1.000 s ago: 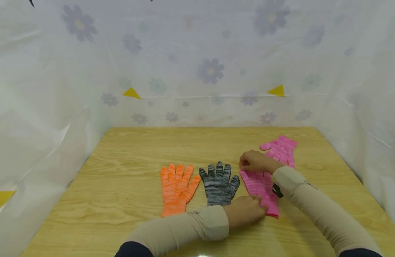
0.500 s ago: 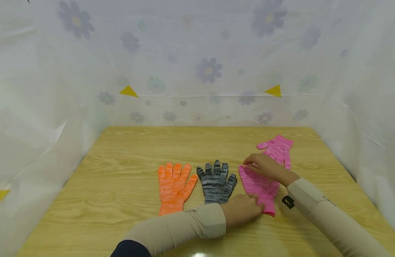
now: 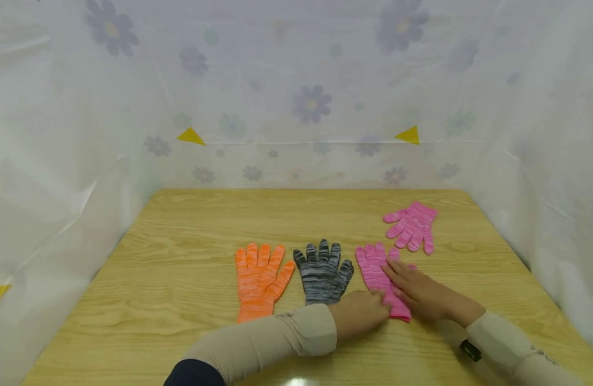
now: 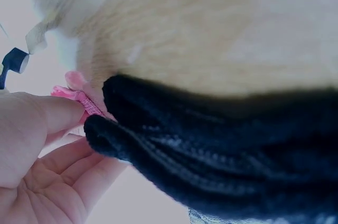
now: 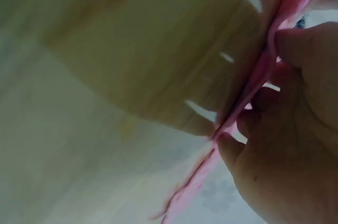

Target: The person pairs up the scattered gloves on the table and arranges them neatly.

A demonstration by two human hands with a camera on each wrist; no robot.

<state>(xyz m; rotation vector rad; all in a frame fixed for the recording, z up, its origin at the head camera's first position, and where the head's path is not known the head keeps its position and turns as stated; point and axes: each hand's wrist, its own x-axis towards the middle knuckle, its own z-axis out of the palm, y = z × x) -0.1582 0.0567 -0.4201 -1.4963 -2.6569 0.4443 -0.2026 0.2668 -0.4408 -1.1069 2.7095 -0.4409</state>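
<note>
A pink knit glove (image 3: 372, 271) lies on the table, fingers pointing away. Along its left edge near the cuff is my left hand (image 3: 359, 314); in the left wrist view its thumb and fingers pinch the pink fabric (image 4: 87, 101). My right hand (image 3: 424, 292) rests with extended fingers across the glove's right side, covering part of its thumb and palm. In the right wrist view the fingertips touch the thin pink edge (image 5: 253, 78). Left of it, a grey-black knit glove (image 3: 320, 281) is partly hidden by my left forearm.
An orange glove (image 3: 258, 287) lies at the left of the row, its cuff end by my left sleeve (image 3: 272, 338). Farther back on the right is a second pink glove (image 3: 413, 228), fingers toward me. White flowered sheeting (image 3: 277, 96) walls in the wooden table (image 3: 190, 252).
My right hand has slid from the nearer pink glove's fingertips down and right to its thumb side, fingers now extended. The farther pink glove is uncovered. My left hand stays near the cuff.
</note>
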